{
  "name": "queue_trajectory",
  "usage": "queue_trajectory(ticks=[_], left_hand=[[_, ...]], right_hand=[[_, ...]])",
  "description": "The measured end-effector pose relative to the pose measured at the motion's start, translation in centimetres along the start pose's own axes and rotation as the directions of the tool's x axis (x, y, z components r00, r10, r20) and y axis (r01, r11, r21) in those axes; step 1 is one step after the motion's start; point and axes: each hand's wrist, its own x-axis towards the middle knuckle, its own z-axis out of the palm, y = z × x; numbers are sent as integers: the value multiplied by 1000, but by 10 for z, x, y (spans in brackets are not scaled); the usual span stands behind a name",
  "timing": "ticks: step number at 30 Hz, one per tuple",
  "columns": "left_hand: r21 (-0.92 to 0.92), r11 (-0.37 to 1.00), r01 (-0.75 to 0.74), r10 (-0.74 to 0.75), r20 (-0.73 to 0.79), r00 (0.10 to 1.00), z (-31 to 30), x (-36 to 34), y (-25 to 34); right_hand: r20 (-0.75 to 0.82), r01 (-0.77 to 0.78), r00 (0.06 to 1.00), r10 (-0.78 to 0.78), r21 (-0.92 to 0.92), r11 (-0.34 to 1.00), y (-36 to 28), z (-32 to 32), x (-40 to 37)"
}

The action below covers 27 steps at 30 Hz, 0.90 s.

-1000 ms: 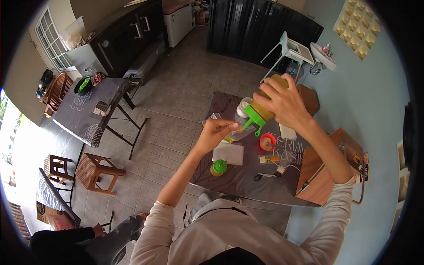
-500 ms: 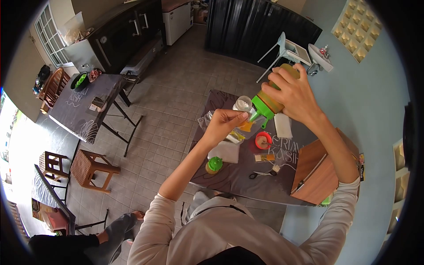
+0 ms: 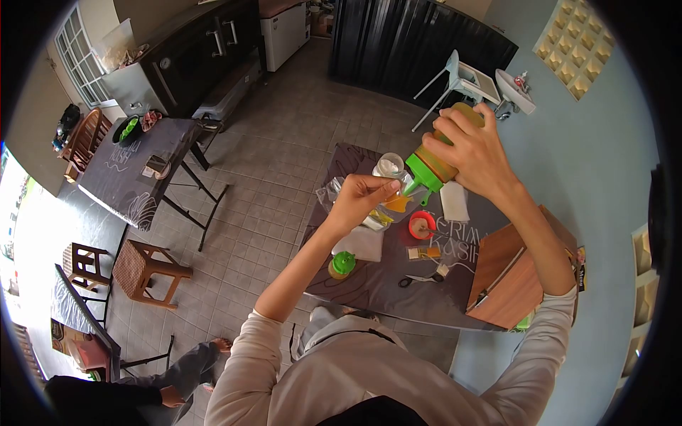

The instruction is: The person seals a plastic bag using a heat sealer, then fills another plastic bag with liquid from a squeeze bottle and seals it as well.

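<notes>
My right hand is wrapped round a squeeze bottle of yellow-brown liquid with a green cap. The bottle is tilted, its nozzle pointing down and left toward my left fingertips. My left hand is closed in a pinch on what looks like the edge of a small clear plastic bag. Below the nozzle an orange patch shows, apparently sauce in the bag. An open white-rimmed jar stands just beyond my fingers. A second green-capped squeeze bottle stands upright near the table's front left.
On the dark table are a red cup, a white pack, scissors and a wooden box at the right. A stool and another table stand left. Another person's hand is at lower left.
My hands and the tilted bottle stay almost in place. The orange patch under the nozzle looks slightly larger. The other person's hand has moved a little lower.
</notes>
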Motion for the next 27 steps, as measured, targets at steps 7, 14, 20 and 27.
queue_trajectory(ticks=[7,14,20,27], left_hand=[[-18,1000,17,-16,30,999,1,1,5],[-13,1000,13,-12,42,999,2,2,3],[-10,1000,3,-3,41,999,4,1,4],[-14,1000,1,-1,27,1000,3,0,3]], right_hand=[[-31,-11,999,11,-2,1000,2,2,-2],[-38,-13,999,13,-6,1000,3,2,-4],[-68,3,998,-4,-15,1000,3,1,-4],[-92,-1,996,-1,-15,1000,2,5,-6]])
